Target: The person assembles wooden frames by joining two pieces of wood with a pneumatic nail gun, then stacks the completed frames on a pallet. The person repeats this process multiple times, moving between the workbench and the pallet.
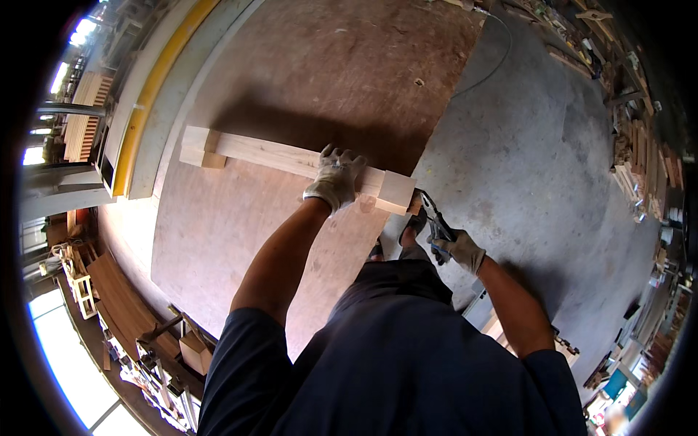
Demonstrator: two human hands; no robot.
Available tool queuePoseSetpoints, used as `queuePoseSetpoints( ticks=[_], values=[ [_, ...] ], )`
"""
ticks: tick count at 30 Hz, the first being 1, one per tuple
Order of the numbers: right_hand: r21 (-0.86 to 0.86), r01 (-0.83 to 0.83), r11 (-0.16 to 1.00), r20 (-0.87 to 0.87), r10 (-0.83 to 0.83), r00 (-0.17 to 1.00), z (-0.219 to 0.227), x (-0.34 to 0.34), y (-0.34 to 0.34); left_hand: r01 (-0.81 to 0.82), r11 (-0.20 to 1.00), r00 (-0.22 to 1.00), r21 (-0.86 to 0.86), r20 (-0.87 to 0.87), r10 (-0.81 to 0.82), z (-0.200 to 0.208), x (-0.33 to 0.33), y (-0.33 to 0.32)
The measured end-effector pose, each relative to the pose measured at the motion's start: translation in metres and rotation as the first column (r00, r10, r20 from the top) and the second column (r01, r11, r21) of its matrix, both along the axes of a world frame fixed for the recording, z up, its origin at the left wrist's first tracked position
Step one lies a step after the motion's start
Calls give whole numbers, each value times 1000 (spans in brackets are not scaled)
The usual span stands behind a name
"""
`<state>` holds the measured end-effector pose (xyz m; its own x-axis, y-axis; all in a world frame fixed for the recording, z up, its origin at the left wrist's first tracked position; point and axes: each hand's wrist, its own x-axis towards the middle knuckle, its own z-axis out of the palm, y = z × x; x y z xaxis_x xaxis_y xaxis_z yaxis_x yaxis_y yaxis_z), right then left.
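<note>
A pale wooden beam (265, 155) with a thicker block at each end lies across the brown board. My left hand (337, 178), in a light work glove, grips it from above toward its right end, fingers over the far edge. The left end block (200, 147) is away from both hands. My right hand (462, 251), gloved too, is closed around a dark hand tool with narrow metal arms (435, 216). The tool's tip reaches the right end block (396, 191), where a small brown wooden piece (415, 202) sticks out. The tool's exact kind is hard to make out.
The brown board (349, 65) ends at the right, where grey floor (523, 160) begins. A yellow-edged rail (149, 102) runs along the left. Stacked wood (640, 167) lines the far right, and a thin hose (502, 62) curves near the top. My feet stand just below the beam.
</note>
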<state>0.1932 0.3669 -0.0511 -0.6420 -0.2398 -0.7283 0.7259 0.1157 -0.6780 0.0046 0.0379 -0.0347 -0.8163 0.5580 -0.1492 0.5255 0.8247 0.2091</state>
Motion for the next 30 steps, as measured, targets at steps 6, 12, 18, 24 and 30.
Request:
queuePoseSetpoints(
  ticks=[6, 12, 18, 24, 30],
  values=[
    [113, 142, 983, -46, -138, 989, -9, 29, -4, 12, 1000, 999, 9, -30, -12, -5, 0, -1],
    [462, -81, 883, -122, 154, 980, 23, 10, -1, 15, 1000, 997, -1, -77, -15, -17, 1, -2],
    [725, -17, 688, -187, 220, 957, 48, 1, -6, 4, 1000, 999, 19, -50, -4, -12, 1, 0],
    [934, -84, 348, -159, 615, 772, 64, -3, -2, -1, 1000, 1000, -7, 4, 1, -3, 2, -2],
    [998, -64, 6, 35, 781, 624, 70, -15, -9, -3, 1000, 1000, -22, -2, 3, 1, 3, -1]
  ],
)
